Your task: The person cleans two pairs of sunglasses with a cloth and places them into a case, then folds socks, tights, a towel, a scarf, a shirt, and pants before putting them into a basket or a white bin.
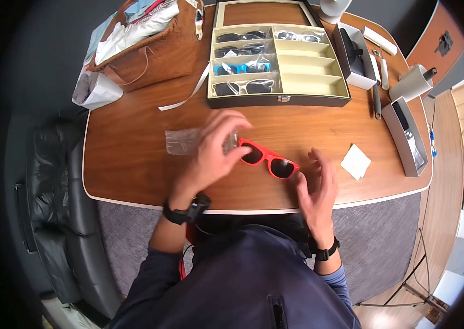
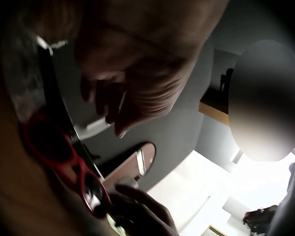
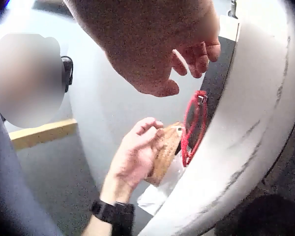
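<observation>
Red-framed sunglasses (image 1: 268, 158) with dark lenses lie on the wooden table, front facing the person. My left hand (image 1: 214, 151) is over their left end, fingers loosely curved and thumb overlapping that corner in the head view. The left wrist view shows this hand (image 2: 132, 73) apart from the sunglasses (image 2: 69, 160). At the other end is my right hand (image 1: 320, 189), its fingers relaxed and slightly bent near the hinge. In the right wrist view nothing shows between the fingers of that hand (image 3: 162, 54). A clear plastic sleeve (image 1: 180, 142) lies partly hidden behind the left hand.
Behind stands an open display case (image 1: 311, 67) holding several bagged sunglasses, mostly in its left column. A brown bag (image 1: 160, 60) stands back left. A white cloth (image 1: 356, 162) lies to the right, beside a long open box (image 1: 407, 137). The table's front edge is near the wrists.
</observation>
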`<state>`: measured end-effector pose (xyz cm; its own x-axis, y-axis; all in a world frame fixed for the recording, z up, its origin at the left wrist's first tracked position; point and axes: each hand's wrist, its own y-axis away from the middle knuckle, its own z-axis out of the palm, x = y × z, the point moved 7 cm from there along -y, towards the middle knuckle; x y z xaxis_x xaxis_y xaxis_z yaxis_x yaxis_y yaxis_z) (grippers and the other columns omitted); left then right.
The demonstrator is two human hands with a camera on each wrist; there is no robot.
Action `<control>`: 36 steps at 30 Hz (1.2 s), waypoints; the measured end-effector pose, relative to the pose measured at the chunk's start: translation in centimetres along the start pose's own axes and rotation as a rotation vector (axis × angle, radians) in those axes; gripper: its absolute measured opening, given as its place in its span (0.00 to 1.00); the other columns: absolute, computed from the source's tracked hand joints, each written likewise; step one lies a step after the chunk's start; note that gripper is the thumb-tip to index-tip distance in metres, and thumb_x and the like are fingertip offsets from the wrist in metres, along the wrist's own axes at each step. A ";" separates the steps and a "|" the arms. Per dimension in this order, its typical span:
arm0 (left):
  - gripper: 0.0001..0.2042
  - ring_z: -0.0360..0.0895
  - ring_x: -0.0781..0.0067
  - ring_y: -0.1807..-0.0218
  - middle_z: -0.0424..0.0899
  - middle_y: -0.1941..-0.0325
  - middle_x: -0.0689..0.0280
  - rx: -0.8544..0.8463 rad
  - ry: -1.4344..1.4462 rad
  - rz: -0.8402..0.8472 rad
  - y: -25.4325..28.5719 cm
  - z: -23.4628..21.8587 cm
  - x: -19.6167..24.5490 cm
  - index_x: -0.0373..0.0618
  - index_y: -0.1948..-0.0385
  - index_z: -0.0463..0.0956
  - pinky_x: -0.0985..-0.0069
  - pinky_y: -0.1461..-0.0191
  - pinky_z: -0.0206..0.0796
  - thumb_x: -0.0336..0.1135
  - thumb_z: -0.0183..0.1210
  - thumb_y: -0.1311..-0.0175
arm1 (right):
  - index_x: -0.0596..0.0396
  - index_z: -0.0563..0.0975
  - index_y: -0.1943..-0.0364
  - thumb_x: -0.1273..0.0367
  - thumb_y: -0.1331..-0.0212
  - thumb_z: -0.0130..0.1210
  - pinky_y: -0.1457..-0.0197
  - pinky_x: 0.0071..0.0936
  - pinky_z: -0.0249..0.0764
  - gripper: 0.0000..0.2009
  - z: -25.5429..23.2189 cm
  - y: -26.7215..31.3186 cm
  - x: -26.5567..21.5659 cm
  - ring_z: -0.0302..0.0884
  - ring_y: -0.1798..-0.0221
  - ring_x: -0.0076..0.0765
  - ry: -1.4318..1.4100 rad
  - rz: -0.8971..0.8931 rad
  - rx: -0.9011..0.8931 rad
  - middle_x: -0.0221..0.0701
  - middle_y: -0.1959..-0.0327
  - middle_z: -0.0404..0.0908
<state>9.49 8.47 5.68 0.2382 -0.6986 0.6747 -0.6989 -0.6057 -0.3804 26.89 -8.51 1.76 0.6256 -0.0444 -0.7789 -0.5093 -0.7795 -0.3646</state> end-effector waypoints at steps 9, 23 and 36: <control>0.34 0.71 0.48 0.34 0.78 0.39 0.56 -0.220 -0.249 -0.144 2.5 0.0 -4.7 0.42 0.37 0.72 0.58 0.29 0.62 0.29 0.74 0.50 | 0.57 0.82 0.54 0.76 0.48 0.65 0.43 0.41 0.72 0.15 3.1 -0.5 0.5 0.78 0.50 0.49 0.019 0.066 -0.259 0.41 0.56 0.82; 0.29 0.77 0.50 0.41 0.82 0.45 0.56 -0.140 -0.172 0.099 0.4 2.5 0.0 0.41 0.42 0.76 0.58 0.35 0.66 0.29 0.74 0.49 | 0.61 0.83 0.50 0.78 0.33 0.61 0.45 0.19 0.75 0.09 2.2 -0.6 4.8 0.81 0.53 0.18 -0.817 0.533 -0.147 0.26 0.57 0.85; 0.36 0.79 0.55 0.40 0.82 0.39 0.57 -0.138 -0.159 0.364 -1.4 5.3 5.7 0.41 0.35 0.74 0.59 0.37 0.68 0.35 0.75 0.52 | 0.61 0.78 0.51 0.79 0.32 0.60 0.50 0.17 0.77 0.08 3.8 -2.9 3.0 0.81 0.56 0.17 -0.948 0.442 -0.033 0.27 0.59 0.85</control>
<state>15.36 3.31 6.69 0.0521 -0.9142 0.4020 -0.8378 -0.2590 -0.4805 27.96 -3.98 -1.45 -0.3400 0.1672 -0.9254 -0.5541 -0.8307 0.0535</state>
